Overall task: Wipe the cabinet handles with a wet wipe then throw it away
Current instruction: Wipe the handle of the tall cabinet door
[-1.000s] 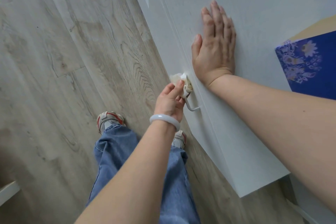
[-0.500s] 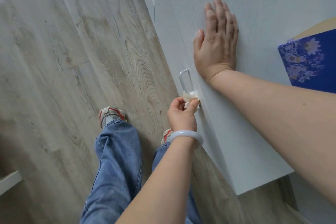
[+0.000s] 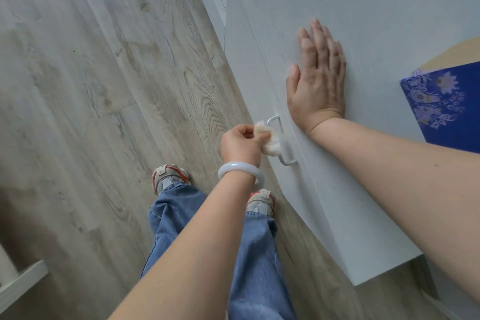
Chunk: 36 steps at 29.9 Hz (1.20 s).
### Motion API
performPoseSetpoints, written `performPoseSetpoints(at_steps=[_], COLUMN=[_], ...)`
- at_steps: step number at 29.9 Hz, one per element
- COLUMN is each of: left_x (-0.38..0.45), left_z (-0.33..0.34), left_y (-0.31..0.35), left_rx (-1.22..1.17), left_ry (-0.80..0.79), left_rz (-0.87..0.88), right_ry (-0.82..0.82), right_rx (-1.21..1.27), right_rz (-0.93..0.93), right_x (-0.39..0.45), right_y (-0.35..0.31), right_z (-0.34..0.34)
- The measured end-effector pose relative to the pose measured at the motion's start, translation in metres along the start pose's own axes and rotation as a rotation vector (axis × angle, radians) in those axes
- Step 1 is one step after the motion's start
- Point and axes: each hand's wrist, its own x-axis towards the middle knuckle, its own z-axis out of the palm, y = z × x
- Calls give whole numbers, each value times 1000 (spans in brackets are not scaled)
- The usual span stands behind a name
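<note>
On the far left I see only the pale wood-grain floor point(image 3: 104, 86), with a bit of white frame point(image 3: 18, 280) at the lower left corner. Moving right, my blue jeans point(image 3: 179, 210) and two grey-and-red shoes point(image 3: 168, 176) stand on the boards just beside the cabinet. My left hand point(image 3: 240, 144), with a pale bangle point(image 3: 240, 174) on its wrist, has its fingers curled and pinches the crumpled wet wipe point(image 3: 346, 147). Correction to that point: the wet wipe sits at the fingertips, bunched against the middle of the metal cabinet handle point(image 3: 285, 143), touching the bar between its two mounts. The handle is fixed to the front of the white cabinet door point(image 3: 337, 202). Just beside the handle's upper end, my right hand point(image 3: 318, 78) lies flat on the cabinet face, fingers straight and together, holding nothing, well clear of the wipe. Further right, a blue floral-patterned cloth point(image 3: 441, 104) shows at the edge.
</note>
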Motion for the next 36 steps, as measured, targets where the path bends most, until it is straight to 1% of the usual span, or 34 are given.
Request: performPoseSetpoints(at_steps=[2, 5, 9, 11, 13, 16, 17, 18, 19, 22, 25, 29, 32, 36], left_x=[7, 14, 15, 14, 14, 13, 13, 14, 15, 24, 40, 72, 107, 159], left_z=[-18, -48, -101, -134, -164, -205, -215, -223, -232, -253, -263, -261, -254, -238], left_y=[10, 26, 42, 55, 68, 97, 109, 119, 133, 169, 196, 227, 259, 315], left_rx=[-32, -84, -38, -32, -31, -20, -6, 11, 20, 20, 46, 86, 144, 177], left_ry=[26, -32, -43, -43, -42, -50, -56, -58, -56, -49, -40, -43, -44, -35], left_rz=[14, -5, 30, 53, 83, 123, 138, 150, 166, 205, 212, 189, 173, 122], right_ry=[-8, -21, -62, -107, -167, -285, -327, -369, -406, -485, -538, -521, -544, -523], right_rx=[-4, -6, -25, -49, -80, -62, -49, -36, -23, 70, 178, 249, 233, 100], right_rz=[-1, -6, 26, 46, 132, 379, 433, 448, 424, 279, 201, 33, -76, -277], right_x=[0, 0, -1, 0, 8, 29, 37, 41, 47, 68, 98, 151, 208, 299], right_y=[1, 0, -2, -10, -27, -67, -81, -92, -105, -142, -175, -200, -202, -195], right_z=[0, 0, -4, -9, -15, -29, -33, -36, -39, -42, -45, -37, -19, 8])
